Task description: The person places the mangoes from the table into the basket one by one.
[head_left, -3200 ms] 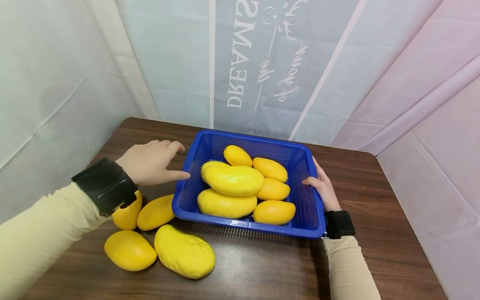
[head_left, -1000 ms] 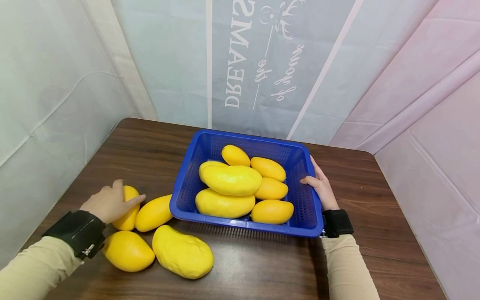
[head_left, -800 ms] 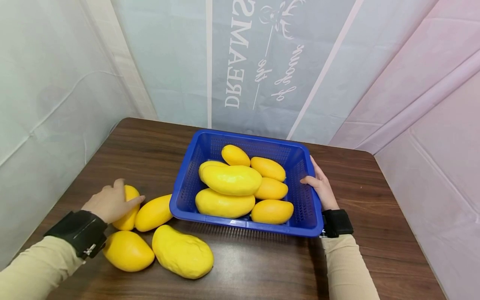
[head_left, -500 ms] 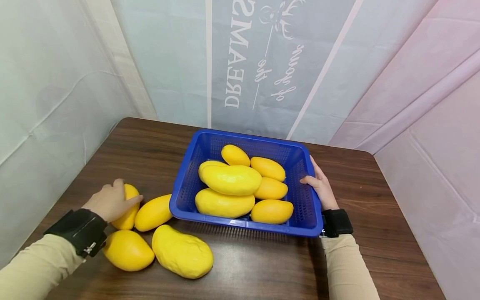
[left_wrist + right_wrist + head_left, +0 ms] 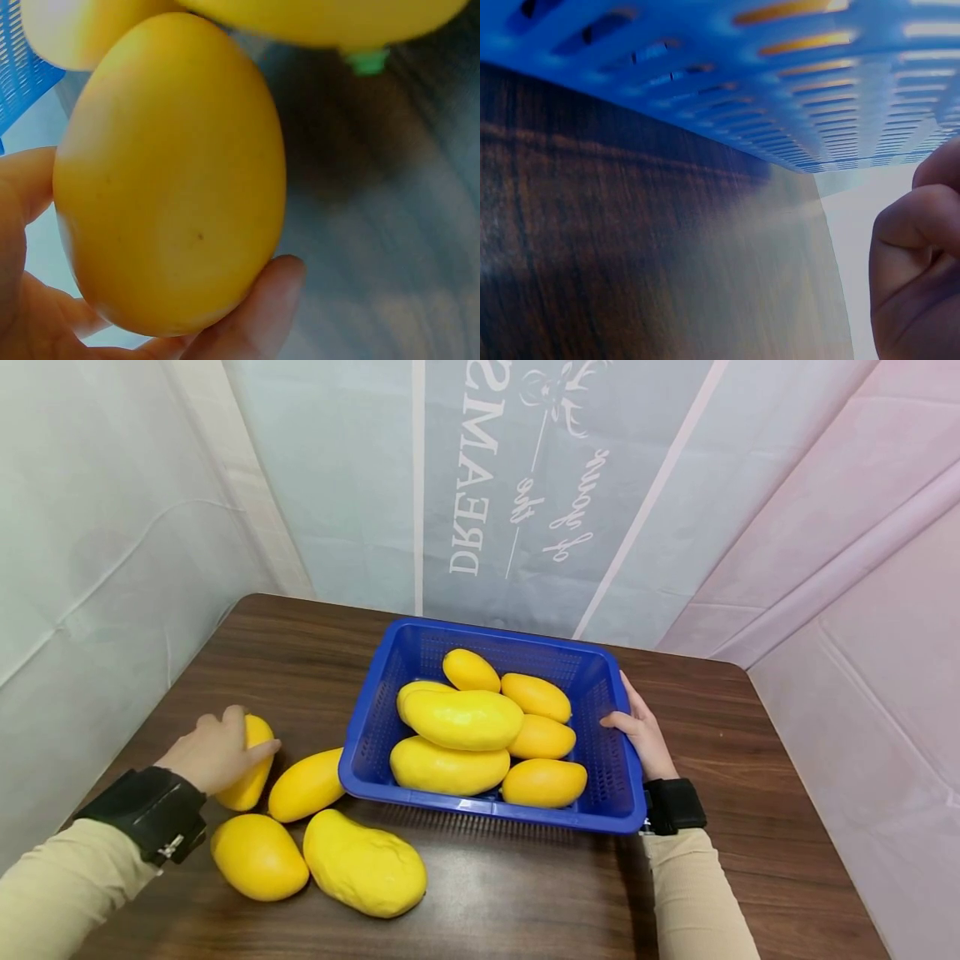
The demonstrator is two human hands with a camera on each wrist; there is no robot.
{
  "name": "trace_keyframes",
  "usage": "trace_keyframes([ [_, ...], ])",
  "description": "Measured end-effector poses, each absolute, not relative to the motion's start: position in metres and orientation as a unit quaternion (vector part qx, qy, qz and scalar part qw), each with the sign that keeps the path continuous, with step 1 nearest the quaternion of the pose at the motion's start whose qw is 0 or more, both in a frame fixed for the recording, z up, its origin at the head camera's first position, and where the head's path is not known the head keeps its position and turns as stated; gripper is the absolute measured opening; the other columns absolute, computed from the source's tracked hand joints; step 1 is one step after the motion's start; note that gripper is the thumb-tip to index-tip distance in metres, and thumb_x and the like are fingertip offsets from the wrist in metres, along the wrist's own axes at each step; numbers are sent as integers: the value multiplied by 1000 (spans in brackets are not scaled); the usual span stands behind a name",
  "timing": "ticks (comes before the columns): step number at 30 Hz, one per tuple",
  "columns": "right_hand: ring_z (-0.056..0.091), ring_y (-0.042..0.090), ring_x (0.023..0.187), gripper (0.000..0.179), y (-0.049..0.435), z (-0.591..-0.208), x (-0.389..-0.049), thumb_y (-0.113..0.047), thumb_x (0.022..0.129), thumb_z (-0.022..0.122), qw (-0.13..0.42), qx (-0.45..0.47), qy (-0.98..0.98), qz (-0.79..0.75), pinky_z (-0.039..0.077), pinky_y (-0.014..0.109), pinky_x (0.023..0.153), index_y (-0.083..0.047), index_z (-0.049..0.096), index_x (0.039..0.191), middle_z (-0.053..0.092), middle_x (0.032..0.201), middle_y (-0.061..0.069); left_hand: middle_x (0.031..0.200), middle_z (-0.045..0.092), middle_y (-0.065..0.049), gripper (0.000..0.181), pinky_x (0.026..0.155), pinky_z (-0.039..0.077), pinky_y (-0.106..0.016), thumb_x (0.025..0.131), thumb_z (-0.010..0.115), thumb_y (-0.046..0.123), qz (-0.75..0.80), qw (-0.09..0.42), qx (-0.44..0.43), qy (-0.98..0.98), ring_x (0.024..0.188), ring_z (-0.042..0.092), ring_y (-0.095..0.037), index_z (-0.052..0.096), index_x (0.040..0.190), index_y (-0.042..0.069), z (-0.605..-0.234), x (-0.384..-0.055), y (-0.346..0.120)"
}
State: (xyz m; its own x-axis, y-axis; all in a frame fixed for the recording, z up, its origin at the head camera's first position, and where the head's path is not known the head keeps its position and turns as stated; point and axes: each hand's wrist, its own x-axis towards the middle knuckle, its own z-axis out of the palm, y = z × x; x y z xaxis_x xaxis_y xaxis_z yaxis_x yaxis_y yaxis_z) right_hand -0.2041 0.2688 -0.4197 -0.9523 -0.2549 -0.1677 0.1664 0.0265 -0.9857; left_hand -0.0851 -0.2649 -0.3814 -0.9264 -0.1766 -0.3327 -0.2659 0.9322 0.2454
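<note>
In the head view, my left hand [image 5: 213,752] grips a smooth orange-yellow mango [image 5: 247,789] at the table's left side. The left wrist view shows the thumb and fingers curled round this mango [image 5: 176,180], its far end close to other yellow fruit. My right hand [image 5: 641,731] holds the right wall of a blue plastic basket [image 5: 480,807], its thumb over the rim and its fingers outside. Several yellow mangoes [image 5: 543,783] lie in the basket, one large pale-yellow fruit [image 5: 465,720] on top. The right wrist view shows the slotted basket wall [image 5: 780,97] above the table.
Beside the held fruit lie another mango [image 5: 306,785], touching the basket in this view, a rounder mango [image 5: 260,857] and a big lumpy yellow fruit [image 5: 365,864]. The brown table [image 5: 540,902] ends at the back against a printed cloth [image 5: 360,485].
My left hand has gone from the basket's left rim to the mango, gripped it and shifted it slightly up and left. The rounder mango has moved a little. My right hand stays on the basket.
</note>
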Motion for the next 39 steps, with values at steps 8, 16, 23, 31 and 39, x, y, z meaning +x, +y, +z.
trace_keyframes([
  [8, 59, 9, 117, 80, 270, -420, -205, -3, 97, 47, 152, -38, 698, -699, 57, 27, 85, -36, 9, 159, 12, 167, 8, 98, 51, -40, 82, 60, 48, -43, 93, 61, 41, 144, 130, -78, 978, 75, 55, -40, 26, 142, -15, -363, -96, -261],
  [16, 59, 9, 117, 80, 269, -421, -204, -3, 97, 47, 154, -38, 699, -698, 57, 27, 85, -37, 9, 159, 11, 168, 7, 99, 51, -36, 79, 56, 46, -37, 91, 63, 41, 146, 105, -42, 983, 72, 55, -37, 29, 143, -8, -345, -109, -251],
  [23, 59, 9, 117, 79, 270, -420, -205, -4, 98, 47, 152, -37, 700, -697, 57, 27, 85, -38, 10, 159, 11, 168, 6, 106, 52, -34, 83, 59, 48, -39, 91, 63, 46, 159, 81, -12, 984, 78, 56, -37, 29, 146, -5, -325, -124, -242],
  [31, 57, 9, 119, 80, 270, -420, -205, -5, 98, 47, 155, -35, 704, -692, 56, 26, 85, -38, 8, 159, 10, 168, 5, 110, 52, -31, 93, 62, 49, -40, 89, 66, 46, 180, 66, -10, 981, 80, 56, -36, 22, 148, -12, -305, -141, -216],
  [39, 55, 11, 122, 80, 269, -421, -204, -5, 98, 47, 154, -36, 706, -691, 56, 27, 87, -39, 9, 159, 10, 168, 5, 107, 53, -27, 80, 65, 48, -41, 89, 64, 48, 167, 51, 23, 984, 86, 54, -36, 37, 141, -7, -284, -154, -192],
])
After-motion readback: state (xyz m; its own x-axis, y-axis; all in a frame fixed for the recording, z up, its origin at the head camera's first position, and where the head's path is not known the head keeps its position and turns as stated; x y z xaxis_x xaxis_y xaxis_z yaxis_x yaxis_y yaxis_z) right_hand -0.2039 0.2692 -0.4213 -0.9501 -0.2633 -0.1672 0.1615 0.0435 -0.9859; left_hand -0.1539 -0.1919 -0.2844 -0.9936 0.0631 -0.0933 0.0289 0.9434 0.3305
